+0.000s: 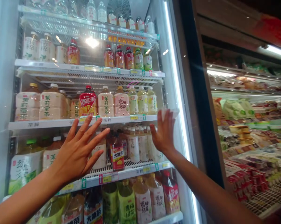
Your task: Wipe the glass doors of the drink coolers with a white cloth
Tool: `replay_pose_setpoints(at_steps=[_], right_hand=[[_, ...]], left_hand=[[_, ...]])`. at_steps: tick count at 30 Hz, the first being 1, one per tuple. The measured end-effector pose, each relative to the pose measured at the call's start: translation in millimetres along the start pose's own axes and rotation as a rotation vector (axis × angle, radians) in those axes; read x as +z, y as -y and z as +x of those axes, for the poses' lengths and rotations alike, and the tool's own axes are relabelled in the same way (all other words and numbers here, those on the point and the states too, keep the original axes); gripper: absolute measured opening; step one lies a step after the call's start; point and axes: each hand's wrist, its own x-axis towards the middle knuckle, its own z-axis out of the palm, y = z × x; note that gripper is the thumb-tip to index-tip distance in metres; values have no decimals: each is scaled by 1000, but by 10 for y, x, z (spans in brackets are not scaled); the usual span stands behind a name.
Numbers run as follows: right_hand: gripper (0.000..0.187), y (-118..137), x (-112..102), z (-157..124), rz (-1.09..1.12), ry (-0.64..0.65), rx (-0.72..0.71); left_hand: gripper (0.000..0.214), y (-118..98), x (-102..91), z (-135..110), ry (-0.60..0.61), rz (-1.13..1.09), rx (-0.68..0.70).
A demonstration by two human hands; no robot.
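I face a glass-fronted drinks fridge (175,62) with several shelves of bottles. My left hand (77,152) is open, fingers spread and flat toward the glass, in front of the third shelf (131,169). My right hand (162,135) is raised near the door's right side with its fingers stretched up. It presses a white cloth (169,112) that sticks out above the fingertips. A red-labelled bottle (117,154) stands on the shelf between the two hands. Tea bottles (105,102) line the shelf above.
A dark door frame (201,118) stands right of the fridge. Beyond it is an open chilled case (252,140) with packaged food on wire shelves. Large bottles (142,202) fill the bottom shelf. A lit strip (177,102) runs down the fridge's right edge.
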Motion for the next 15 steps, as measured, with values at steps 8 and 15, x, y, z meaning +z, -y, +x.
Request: replay_pose_setpoints(at_steps=[8, 15], right_hand=[[99, 189, -30, 353, -1, 298, -529], [117, 740, 83, 665, 104, 373, -849]], left_hand=[[77, 222, 157, -8, -2, 40, -90], [73, 624, -47, -182, 24, 102, -153]])
